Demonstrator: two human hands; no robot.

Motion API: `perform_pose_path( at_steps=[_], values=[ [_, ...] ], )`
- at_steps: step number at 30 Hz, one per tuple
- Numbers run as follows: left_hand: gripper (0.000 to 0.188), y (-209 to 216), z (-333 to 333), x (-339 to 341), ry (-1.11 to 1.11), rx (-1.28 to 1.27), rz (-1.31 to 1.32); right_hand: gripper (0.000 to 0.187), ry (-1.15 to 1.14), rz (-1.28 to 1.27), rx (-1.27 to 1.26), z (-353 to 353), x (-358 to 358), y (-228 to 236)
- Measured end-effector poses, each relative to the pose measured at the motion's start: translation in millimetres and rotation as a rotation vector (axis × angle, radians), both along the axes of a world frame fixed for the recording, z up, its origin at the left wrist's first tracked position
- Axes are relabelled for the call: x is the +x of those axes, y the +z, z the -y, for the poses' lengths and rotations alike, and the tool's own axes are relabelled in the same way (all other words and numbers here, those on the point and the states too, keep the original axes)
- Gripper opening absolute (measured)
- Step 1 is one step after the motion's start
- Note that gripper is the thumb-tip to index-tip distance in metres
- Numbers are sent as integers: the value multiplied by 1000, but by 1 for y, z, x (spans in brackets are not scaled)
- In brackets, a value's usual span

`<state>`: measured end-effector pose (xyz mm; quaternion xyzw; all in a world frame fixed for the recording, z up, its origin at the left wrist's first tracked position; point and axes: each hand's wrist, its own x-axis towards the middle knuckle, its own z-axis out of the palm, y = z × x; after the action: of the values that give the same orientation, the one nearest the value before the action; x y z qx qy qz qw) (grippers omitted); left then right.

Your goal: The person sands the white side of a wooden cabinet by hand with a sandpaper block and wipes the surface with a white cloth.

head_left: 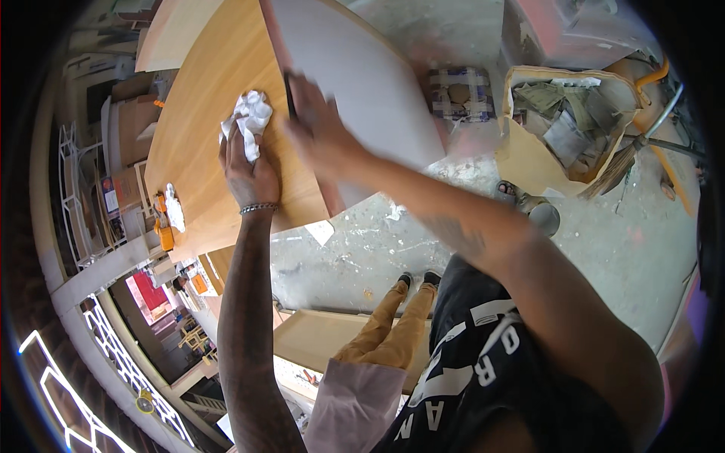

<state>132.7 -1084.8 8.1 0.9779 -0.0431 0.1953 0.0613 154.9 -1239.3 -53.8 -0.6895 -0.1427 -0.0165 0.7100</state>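
Observation:
A wood-grain panel (204,136) lies in front of me, and a pale grey-white surface (355,90) adjoins its right edge. My left hand (251,174) presses on the wood grain, its fingers over a crumpled white cloth (255,117). A beaded bracelet circles that wrist. My right hand (325,124) is curled at the panel's right edge and blurred by motion. In its fingers is a thin dark strip-like piece (290,94), set along that edge; its kind cannot be made out.
Another white crumpled piece (174,208) and orange-yellow tools (162,226) lie at the panel's left edge. To the right stands an open sack (529,155) of scraps beside a broom (615,166). A person in tan trousers (385,325) stands nearby on the marked floor (340,260).

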Motion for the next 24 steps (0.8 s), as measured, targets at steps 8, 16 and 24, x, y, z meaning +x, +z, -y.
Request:
perform_pose_path(
  at_steps=[8, 16, 24],
  values=[
    [39, -3, -19, -11, 36, -3, -5, 74, 94, 15, 50, -5, -85, -10],
    [40, 2, -3, -3, 18, 18, -11, 72, 87, -32, 68, 5, -36, 1],
    [43, 1, -19, -9, 23, 32, -11, 72, 87, -6, 61, -6, -88, -5]
  ],
)
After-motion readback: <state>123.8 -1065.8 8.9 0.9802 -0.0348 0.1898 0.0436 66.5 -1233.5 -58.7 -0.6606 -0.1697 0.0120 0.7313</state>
